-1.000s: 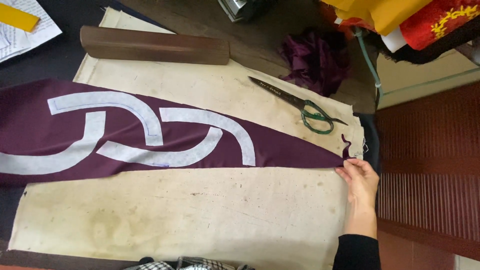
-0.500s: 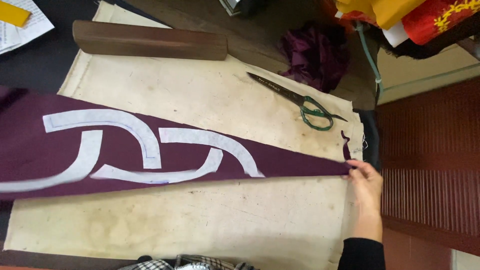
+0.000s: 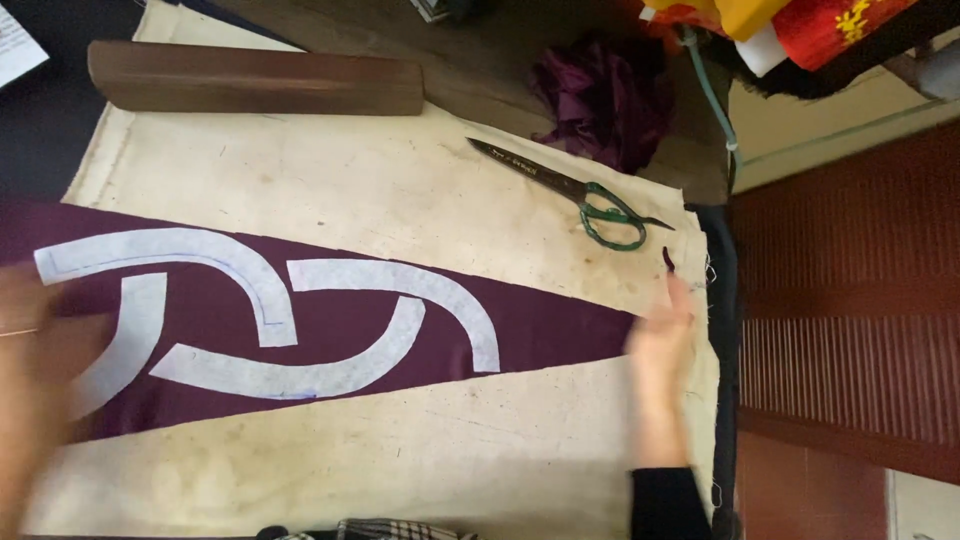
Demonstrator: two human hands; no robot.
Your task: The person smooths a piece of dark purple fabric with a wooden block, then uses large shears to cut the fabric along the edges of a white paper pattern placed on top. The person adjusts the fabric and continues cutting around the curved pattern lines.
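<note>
We've got the purple fabric strip [image 3: 540, 330] flat on the cream table cover [image 3: 380, 190], below the scissors [image 3: 570, 190]; right hand [image 3: 660, 345] at its narrow tip, left hand [image 3: 40, 360] at the wide end, both blurred so fingers' spread can't tell; prob light, limp, best held by the ends.

The left hand [image 3: 40, 370] has come in — blurred — onto the maroon fabric [image 3: 540, 330]; right hand [image 3: 660, 345] slid slightly inward.

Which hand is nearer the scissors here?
Right. The right hand lies just below the green-handled scissors; the blurred left hand is far across the purple cloth.
</note>
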